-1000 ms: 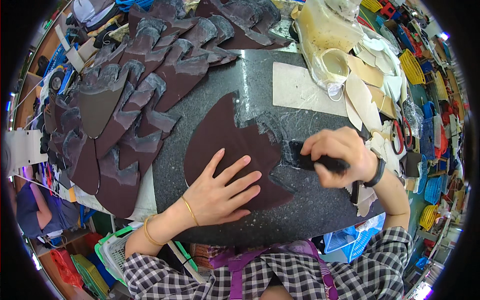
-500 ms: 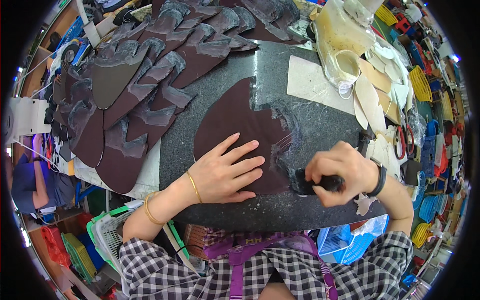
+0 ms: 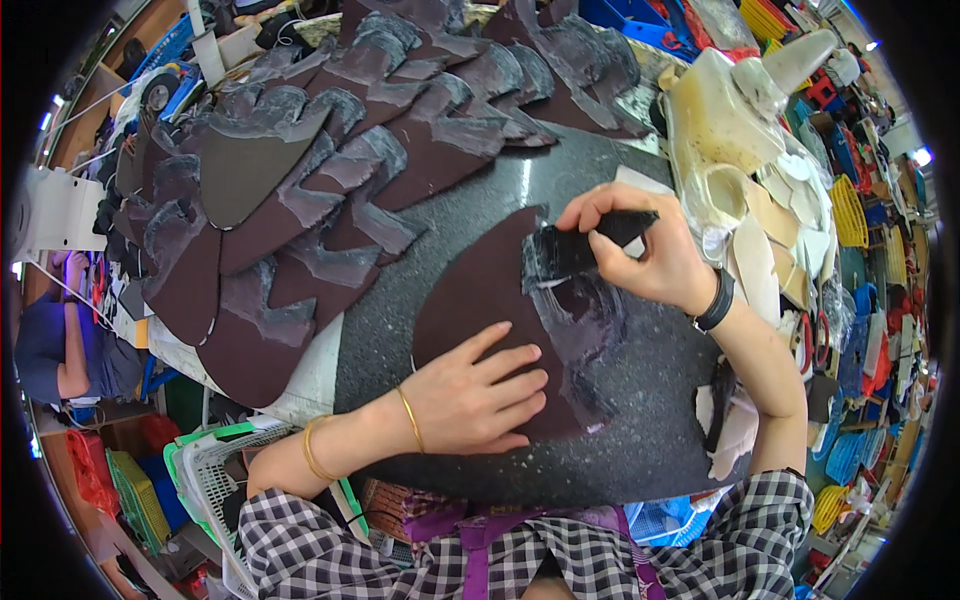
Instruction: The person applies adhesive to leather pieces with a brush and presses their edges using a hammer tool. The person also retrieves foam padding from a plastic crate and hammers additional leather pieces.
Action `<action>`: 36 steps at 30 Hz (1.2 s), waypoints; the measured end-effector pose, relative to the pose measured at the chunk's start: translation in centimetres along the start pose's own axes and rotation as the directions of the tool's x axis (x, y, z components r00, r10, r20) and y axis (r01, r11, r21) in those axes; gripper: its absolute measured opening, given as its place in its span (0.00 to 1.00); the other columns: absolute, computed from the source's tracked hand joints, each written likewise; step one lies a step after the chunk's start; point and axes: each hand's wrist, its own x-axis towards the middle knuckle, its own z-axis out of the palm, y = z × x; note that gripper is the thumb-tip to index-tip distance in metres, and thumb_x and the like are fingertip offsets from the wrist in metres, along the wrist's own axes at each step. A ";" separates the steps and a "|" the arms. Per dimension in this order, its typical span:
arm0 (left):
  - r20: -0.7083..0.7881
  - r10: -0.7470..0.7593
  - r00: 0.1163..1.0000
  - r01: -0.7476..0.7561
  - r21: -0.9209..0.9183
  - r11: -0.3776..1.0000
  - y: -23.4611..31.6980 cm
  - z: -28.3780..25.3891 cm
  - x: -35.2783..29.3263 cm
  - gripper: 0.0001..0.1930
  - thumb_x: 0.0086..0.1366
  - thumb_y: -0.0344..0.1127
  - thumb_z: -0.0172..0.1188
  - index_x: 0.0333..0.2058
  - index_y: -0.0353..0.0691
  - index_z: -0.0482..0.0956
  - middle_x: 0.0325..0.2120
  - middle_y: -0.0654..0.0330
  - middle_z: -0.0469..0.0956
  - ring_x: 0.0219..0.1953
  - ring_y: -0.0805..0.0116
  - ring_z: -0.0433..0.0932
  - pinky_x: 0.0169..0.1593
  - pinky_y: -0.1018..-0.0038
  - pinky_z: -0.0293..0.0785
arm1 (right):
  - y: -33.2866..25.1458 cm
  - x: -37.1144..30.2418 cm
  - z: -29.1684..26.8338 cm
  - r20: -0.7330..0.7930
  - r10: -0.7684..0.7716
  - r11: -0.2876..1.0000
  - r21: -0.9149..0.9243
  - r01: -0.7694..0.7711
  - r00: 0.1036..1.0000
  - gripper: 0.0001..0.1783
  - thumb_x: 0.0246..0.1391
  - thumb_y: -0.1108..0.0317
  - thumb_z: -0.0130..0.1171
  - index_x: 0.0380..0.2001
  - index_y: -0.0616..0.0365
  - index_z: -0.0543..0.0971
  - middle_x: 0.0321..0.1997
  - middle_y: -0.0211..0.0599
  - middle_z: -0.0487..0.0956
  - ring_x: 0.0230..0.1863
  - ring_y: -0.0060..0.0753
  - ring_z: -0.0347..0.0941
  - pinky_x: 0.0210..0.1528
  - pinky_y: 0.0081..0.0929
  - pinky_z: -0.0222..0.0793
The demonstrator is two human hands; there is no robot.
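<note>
Right hand (image 3: 650, 250) closed round black flat tool (image 3: 567, 250) at upper edge of brown panel (image 3: 475, 270), left hand (image 3: 475, 400) spread flat on it, grasping nothing, panel lying on dark slab (image 3: 655, 410); looks mid-coating, next stroke probably needs panel pinned steady

The right hand (image 3: 655, 250) holds a black brush (image 3: 568, 250) on a maroon piece (image 3: 478, 290).

Right hand (image 3: 655, 255) and black brush (image 3: 562, 252) moved up brown piece (image 3: 475, 290), pale smear (image 3: 578, 325) wider
</note>
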 end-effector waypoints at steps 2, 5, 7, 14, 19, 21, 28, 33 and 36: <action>-0.009 -0.012 1.000 0.012 -0.005 1.000 0.2 0.1 -0.2 0.21 0.53 0.50 0.67 0.40 0.41 0.79 0.46 0.59 0.75 0.56 0.56 0.71 0.61 0.47 0.65 | 0.4 1.9 0.0 -0.011 -0.025 1.000 -0.009 0.025 1.000 0.04 0.48 0.76 0.54 0.29 0.63 0.73 0.37 0.39 0.81 0.38 0.31 0.77 0.45 0.25 0.71; -0.017 -0.008 1.000 0.008 -0.004 1.000 0.1 0.1 -0.1 0.22 0.52 0.51 0.66 0.39 0.40 0.79 0.44 0.59 0.74 0.55 0.57 0.69 0.61 0.48 0.64 | 0.1 4.1 -0.1 -0.107 0.104 0.981 -0.152 -0.120 0.989 0.04 0.48 0.76 0.57 0.29 0.63 0.74 0.34 0.36 0.82 0.33 0.28 0.77 0.39 0.22 0.72; -0.014 -0.011 1.000 0.011 -0.005 1.000 0.1 0.2 -0.1 0.22 0.52 0.51 0.66 0.39 0.40 0.79 0.44 0.59 0.74 0.56 0.57 0.69 0.61 0.47 0.64 | -0.1 4.0 0.5 -0.112 0.036 0.981 -0.185 -0.056 0.993 0.04 0.47 0.76 0.58 0.29 0.63 0.75 0.34 0.37 0.82 0.32 0.29 0.78 0.38 0.23 0.72; 0.017 -0.031 0.999 0.031 0.006 0.999 0.4 -0.2 -0.3 0.23 0.53 0.49 0.67 0.41 0.40 0.79 0.48 0.58 0.74 0.59 0.55 0.69 0.62 0.47 0.63 | -3.7 -0.2 -1.6 0.070 0.264 0.931 -0.280 -0.235 0.962 0.06 0.42 0.76 0.58 0.28 0.62 0.76 0.27 0.38 0.80 0.28 0.33 0.79 0.34 0.25 0.73; 0.030 -0.028 0.999 0.028 0.023 0.999 0.4 0.1 -0.4 0.22 0.53 0.49 0.67 0.41 0.40 0.79 0.49 0.58 0.74 0.60 0.55 0.68 0.62 0.49 0.63 | -5.3 -3.5 -0.7 0.182 0.084 0.996 -0.015 -0.082 0.980 0.08 0.43 0.77 0.56 0.31 0.63 0.75 0.36 0.41 0.81 0.39 0.36 0.78 0.46 0.29 0.72; 0.010 -0.012 1.000 0.011 0.047 0.999 0.4 -0.1 -0.2 0.21 0.54 0.49 0.66 0.41 0.41 0.79 0.50 0.58 0.75 0.60 0.55 0.68 0.63 0.51 0.63 | -4.6 -4.2 -1.9 0.122 0.236 0.972 -0.047 -0.232 0.964 0.07 0.44 0.79 0.55 0.31 0.63 0.74 0.37 0.42 0.81 0.39 0.36 0.78 0.47 0.29 0.72; -0.005 0.010 1.000 -0.009 0.155 0.988 0.6 0.0 -1.3 0.17 0.59 0.46 0.62 0.42 0.42 0.79 0.52 0.58 0.74 0.60 0.55 0.69 0.62 0.53 0.64 | -4.7 -3.7 -2.2 0.035 0.214 0.960 -0.193 -0.203 0.976 0.07 0.46 0.76 0.57 0.32 0.62 0.76 0.33 0.40 0.80 0.37 0.33 0.78 0.44 0.28 0.73; -0.062 -0.070 0.996 0.090 0.430 0.899 2.6 -0.6 -1.4 0.16 0.60 0.37 0.55 0.47 0.45 0.77 0.53 0.60 0.74 0.58 0.55 0.70 0.60 0.54 0.67 | -2.5 -7.4 -7.5 -0.345 -0.267 0.636 -0.764 -0.104 0.900 0.12 0.45 0.71 0.68 0.32 0.61 0.75 0.31 0.40 0.78 0.30 0.45 0.74 0.34 0.35 0.68; -0.111 -0.152 0.982 0.171 0.185 0.968 0.5 -0.6 -1.9 0.15 0.61 0.34 0.53 0.48 0.45 0.76 0.53 0.60 0.75 0.56 0.58 0.73 0.60 0.59 0.68 | -0.6 -9.3 -6.1 -0.068 -0.159 0.329 -0.944 -0.012 0.985 0.22 0.47 0.74 0.63 0.48 0.58 0.75 0.42 0.41 0.78 0.41 0.43 0.73 0.44 0.35 0.69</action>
